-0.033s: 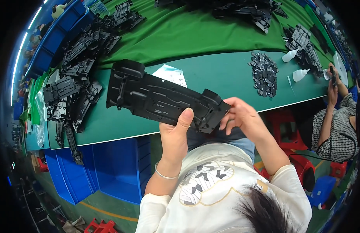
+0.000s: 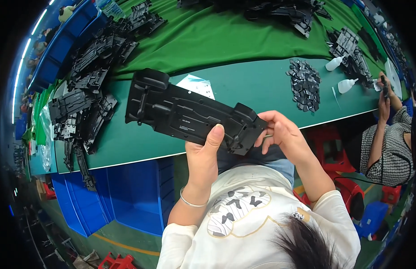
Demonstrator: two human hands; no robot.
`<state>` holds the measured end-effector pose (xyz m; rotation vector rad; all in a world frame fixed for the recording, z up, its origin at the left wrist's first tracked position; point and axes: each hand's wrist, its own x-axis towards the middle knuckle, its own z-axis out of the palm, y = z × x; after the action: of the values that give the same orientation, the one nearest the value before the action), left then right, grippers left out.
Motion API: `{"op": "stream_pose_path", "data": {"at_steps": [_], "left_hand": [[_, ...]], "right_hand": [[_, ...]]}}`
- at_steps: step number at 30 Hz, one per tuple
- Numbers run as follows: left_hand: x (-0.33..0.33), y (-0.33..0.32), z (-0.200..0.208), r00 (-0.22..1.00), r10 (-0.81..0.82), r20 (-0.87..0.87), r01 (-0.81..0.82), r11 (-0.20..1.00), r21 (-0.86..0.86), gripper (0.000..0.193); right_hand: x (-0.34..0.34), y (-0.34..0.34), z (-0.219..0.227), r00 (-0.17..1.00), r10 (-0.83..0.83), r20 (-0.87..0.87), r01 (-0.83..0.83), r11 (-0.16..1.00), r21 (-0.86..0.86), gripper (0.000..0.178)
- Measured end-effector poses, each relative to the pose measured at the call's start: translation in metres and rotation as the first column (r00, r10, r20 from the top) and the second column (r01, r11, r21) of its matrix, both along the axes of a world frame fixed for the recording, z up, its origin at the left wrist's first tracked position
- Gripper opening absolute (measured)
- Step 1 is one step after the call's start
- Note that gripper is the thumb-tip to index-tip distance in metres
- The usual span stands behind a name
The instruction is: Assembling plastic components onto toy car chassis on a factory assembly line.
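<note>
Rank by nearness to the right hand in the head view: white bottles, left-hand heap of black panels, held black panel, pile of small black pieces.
1. Held black panel: at the right hand.
2. Pile of small black pieces: ahead, rightward.
3. White bottles: farther right.
4. Heap of black panels: far left.

The left grip [image 2: 201, 157] clasps the near long edge of the black plastic part [image 2: 181, 112], thumb [image 2: 215, 134] over its face, other fingers hidden behind it. The left forearm [image 2: 199, 186] rises from below the part. The right grip [image 2: 283, 136] is half-curled at the part's right end; whether it pinches is unclear. The right forearm [image 2: 313, 168] slants up from the part's lower right.
</note>
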<state>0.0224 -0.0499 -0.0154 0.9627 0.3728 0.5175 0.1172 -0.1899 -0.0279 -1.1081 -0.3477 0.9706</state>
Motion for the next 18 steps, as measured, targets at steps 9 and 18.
{"op": "stream_pose_path", "data": {"at_steps": [9,18], "left_hand": [[-0.002,0.001,-0.002,0.993,-0.120,0.017,0.118,0.991,0.068,0.024],[-0.027,0.051,-0.020,0.981,-0.150,0.123,0.174,0.961,-0.215,0.029]], "right_hand": [[0.012,0.007,0.000,0.998,0.037,0.050,-0.038,0.999,0.025,0.024],[0.049,-0.016,0.008,0.985,-0.046,0.166,0.059,0.996,-0.073,0.025]]}}
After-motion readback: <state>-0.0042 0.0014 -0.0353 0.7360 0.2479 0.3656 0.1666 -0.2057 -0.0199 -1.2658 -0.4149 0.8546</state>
